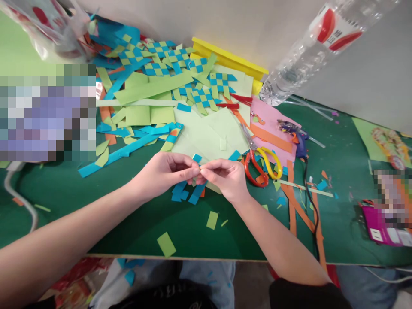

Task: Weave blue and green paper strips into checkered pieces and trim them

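Observation:
My left hand (167, 174) and my right hand (228, 178) meet over the middle of the green table, thumbs and fingertips pinched together. Whatever sits between the fingertips is too small to make out. Just beneath and around them lie cut blue paper strips (197, 195) and a pale green paper sheet (206, 133). Scissors (257, 165) with one red and one yellow handle lie right of my right hand, blades pointing away. Beyond my hands, several woven blue and green paper fish (204, 98) are piled with green strips (154, 88).
A glue gun (301, 141) with a black cord lies to the right, on pink paper (267, 113). A clear plastic bottle (302, 60) stands behind it. Orange paper strips (291, 201) reach the table's front edge. A white cable (16, 189) curves at left.

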`<state>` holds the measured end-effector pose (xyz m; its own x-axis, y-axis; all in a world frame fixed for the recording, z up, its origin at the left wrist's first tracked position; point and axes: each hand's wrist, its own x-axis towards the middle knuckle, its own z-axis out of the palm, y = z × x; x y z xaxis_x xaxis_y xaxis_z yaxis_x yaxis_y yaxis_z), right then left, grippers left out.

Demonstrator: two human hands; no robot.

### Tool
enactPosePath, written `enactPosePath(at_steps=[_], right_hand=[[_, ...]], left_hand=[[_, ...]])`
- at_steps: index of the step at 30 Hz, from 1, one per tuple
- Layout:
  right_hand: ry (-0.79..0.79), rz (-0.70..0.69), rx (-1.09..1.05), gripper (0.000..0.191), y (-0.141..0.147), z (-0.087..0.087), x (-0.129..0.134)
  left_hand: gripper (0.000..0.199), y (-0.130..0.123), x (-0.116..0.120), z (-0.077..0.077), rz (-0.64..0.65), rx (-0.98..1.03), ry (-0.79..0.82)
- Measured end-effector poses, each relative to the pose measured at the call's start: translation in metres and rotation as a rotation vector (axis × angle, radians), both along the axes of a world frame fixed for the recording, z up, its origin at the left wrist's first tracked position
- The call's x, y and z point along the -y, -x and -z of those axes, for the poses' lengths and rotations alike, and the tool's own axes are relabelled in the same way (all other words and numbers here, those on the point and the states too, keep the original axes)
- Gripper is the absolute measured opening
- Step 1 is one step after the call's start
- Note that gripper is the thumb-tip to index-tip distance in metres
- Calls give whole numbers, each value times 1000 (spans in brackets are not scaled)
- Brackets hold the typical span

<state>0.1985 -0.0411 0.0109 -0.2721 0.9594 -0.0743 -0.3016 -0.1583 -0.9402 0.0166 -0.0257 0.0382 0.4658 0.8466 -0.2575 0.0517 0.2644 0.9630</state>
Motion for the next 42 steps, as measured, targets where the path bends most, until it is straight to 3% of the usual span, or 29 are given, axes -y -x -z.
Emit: enactPosePath(at_steps=[42], right_hand=[[-48, -2, 18, 9, 0, 0, -1]], left_hand=[[16, 1, -1, -2, 18, 33, 54]])
